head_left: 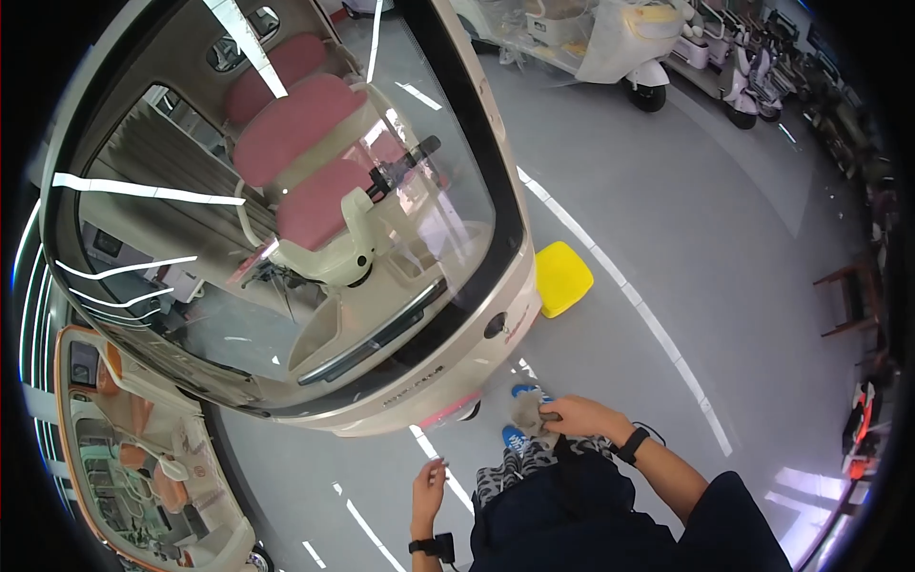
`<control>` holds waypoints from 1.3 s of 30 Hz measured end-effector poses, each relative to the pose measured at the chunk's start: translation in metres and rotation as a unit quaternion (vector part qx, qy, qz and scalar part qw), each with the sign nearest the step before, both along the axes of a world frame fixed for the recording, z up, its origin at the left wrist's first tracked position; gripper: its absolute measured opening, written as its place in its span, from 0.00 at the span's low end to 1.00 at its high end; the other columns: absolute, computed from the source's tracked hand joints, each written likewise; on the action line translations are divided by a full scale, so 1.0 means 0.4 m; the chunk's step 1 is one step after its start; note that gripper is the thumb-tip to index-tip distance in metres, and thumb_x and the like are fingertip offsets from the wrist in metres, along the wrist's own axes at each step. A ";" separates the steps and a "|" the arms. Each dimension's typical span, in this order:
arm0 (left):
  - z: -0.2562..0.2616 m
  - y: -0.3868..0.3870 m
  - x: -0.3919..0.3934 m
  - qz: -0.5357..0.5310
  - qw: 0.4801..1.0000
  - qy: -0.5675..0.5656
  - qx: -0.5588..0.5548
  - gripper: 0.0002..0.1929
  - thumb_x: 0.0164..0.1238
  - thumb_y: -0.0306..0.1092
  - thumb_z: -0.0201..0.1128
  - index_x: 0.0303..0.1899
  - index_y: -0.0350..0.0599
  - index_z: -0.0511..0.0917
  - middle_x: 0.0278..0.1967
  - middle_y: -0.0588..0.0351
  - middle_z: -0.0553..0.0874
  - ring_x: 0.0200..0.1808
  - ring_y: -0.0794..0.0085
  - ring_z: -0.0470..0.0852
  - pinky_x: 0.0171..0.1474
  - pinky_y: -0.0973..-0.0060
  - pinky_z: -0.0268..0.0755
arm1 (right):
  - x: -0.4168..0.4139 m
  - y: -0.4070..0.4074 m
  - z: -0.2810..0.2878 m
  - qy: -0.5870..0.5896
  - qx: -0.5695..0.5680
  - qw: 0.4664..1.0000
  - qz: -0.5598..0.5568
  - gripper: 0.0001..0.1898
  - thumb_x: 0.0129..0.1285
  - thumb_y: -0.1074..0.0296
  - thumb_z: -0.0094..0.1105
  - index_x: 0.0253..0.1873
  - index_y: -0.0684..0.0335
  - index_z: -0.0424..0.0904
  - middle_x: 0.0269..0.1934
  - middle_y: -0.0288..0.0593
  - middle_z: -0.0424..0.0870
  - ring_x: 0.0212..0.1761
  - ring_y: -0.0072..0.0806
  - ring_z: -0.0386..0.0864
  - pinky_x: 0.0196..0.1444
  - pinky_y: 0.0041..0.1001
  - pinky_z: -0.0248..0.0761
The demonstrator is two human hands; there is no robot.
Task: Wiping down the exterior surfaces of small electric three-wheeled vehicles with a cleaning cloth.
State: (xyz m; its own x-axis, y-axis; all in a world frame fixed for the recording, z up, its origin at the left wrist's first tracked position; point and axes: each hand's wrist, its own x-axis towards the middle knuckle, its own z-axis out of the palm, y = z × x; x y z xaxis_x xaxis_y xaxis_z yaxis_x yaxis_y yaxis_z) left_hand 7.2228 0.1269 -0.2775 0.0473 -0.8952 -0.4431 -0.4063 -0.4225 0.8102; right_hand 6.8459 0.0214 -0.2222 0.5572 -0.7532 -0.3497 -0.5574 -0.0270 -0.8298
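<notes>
My right hand (582, 416) grips a crumpled grey cloth (527, 413), which hangs in front of my body above my blue shoes (513, 437). Lower and to the left, my left hand (429, 484) hangs with loosely curled fingers and no object visible in it. Before me stands a cream enclosed electric tricycle (457, 372), its curved windshield (193, 314) facing me and a black wiper (372, 332) across the lower glass. Through the glass show pink seats (300, 132) and a handlebar (404, 168). Neither hand touches the vehicle.
A yellow plastic item with rounded corners (565, 279) is on the floor beside the tricycle's front corner. Another cabin vehicle with orange trim (164, 457) stands at left. Scooters (629, 50) line the upper right; a wooden chair (851, 300) is at the right edge.
</notes>
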 end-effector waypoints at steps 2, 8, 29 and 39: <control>0.083 -0.097 -0.071 -0.082 0.996 0.038 -0.011 0.21 0.74 0.35 0.61 0.64 0.41 0.76 0.54 0.50 0.87 0.51 0.68 0.85 0.48 0.72 0.79 | 0.024 0.049 0.057 0.001 -0.005 0.999 -0.035 0.11 0.64 0.61 0.58 0.39 0.64 0.77 0.30 0.57 0.80 0.36 0.55 0.81 0.39 0.48 0.71; 0.297 -0.200 -0.366 -0.363 0.911 0.193 0.011 0.26 0.75 0.41 0.62 0.70 0.45 0.70 0.65 0.48 0.78 0.57 0.59 0.80 0.63 0.68 0.71 | 0.046 0.186 0.186 0.066 -0.003 0.997 -0.026 0.08 0.62 0.63 0.58 0.40 0.61 0.78 0.29 0.54 0.81 0.34 0.54 0.81 0.36 0.46 0.71; 0.390 -0.161 -1.118 -0.484 0.838 0.243 -0.068 0.24 0.75 0.22 0.52 0.69 0.51 0.69 0.61 0.45 0.80 0.55 0.48 0.81 0.55 0.64 0.74 | -0.658 0.456 0.116 -0.183 0.053 0.866 -0.463 0.25 0.70 0.74 0.59 0.71 0.59 0.70 0.57 0.47 0.80 0.54 0.33 0.81 0.56 0.28 0.74; 0.443 -0.214 -1.476 -0.547 0.805 0.197 -0.120 0.20 0.77 0.28 0.54 0.66 0.56 0.76 0.47 0.47 0.88 0.42 0.49 0.85 0.45 0.63 0.77 | -0.999 0.480 0.070 -0.090 0.016 0.878 -0.469 0.19 0.60 0.85 0.56 0.56 0.66 0.80 0.44 0.41 0.87 0.49 0.29 0.84 0.54 0.28 0.75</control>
State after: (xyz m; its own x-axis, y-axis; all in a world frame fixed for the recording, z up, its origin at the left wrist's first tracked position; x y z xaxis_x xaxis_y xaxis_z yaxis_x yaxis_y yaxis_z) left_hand 6.6322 0.0412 -0.1005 -0.9288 -0.3685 -0.0390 -0.1208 0.2018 0.9719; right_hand 6.4465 0.2135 -0.1942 -0.2552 -0.9016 -0.3494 -0.1812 0.3995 -0.8986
